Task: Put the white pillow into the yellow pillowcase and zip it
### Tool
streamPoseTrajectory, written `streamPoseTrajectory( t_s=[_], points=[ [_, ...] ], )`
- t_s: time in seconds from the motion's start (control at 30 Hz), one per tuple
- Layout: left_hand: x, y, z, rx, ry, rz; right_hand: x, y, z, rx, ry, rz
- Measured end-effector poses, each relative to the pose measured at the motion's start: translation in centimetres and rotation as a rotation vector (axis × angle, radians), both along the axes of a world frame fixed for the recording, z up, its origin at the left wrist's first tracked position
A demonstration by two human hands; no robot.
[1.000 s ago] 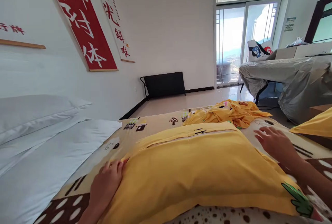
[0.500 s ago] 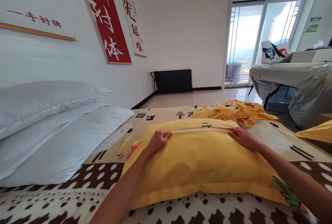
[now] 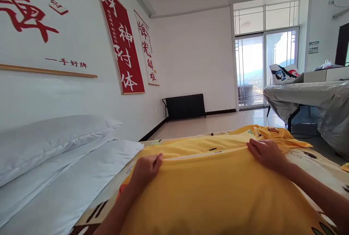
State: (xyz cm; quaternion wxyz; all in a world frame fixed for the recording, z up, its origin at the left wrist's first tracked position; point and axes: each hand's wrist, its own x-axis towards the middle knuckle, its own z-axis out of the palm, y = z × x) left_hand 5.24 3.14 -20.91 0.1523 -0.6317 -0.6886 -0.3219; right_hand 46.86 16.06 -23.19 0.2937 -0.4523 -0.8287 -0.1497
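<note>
A yellow pillowcase (image 3: 212, 187) with a pillow's bulk inside fills the lower middle of the view, tilted up toward me. Along its top runs a slit with a thin strip of white showing. My left hand (image 3: 148, 166) is closed on the fabric at the left end of that slit, thumb on top. At the right end, my right hand (image 3: 265, 151) grips the same edge with bent fingers. Between the two hands the edge is stretched nearly straight. The pillowcase's lower border lies outside the view.
White pillows (image 3: 54, 144) are stacked at the left by the wall. A crumpled yellow cloth (image 3: 275, 133) lies on the patterned blanket (image 3: 302, 158) beyond my right hand. A plastic-covered table (image 3: 313, 89) stands at the right, a black folded frame (image 3: 185, 106) at the far wall.
Both hands have closed on the slit's edge, moved farther apart and lifted the pillowcase toward me. The camera view has tilted upward.
</note>
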Motion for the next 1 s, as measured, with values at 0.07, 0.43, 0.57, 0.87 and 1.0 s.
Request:
streamPoseTrajectory(
  t_s=[0.07, 0.43, 0.57, 0.87, 1.0],
  points=[
    [-1.6, 2.4, -3.7, -0.026, 0.010, 0.060, -2.9, 1.9, -3.5, -0.111, -0.004, -0.102],
    [-1.9, 7.0, -11.7, -0.095, 0.050, 0.124, -6.3, 4.0, -11.3, -0.218, -0.161, -0.180],
    [-0.5, 5.5, -7.8, -0.075, 0.092, 0.134, -5.0, 2.5, -6.2, -0.225, -0.233, -0.171],
    [2.8, -1.9, 6.5, 0.198, 0.232, 0.151, 0.0, -2.7, 6.4, 0.087, -0.228, -0.311],
    [3.1, -4.7, 8.9, 0.200, 0.283, 0.143, 1.2, -4.7, 7.8, 0.178, -0.287, -0.315]
  ],
)
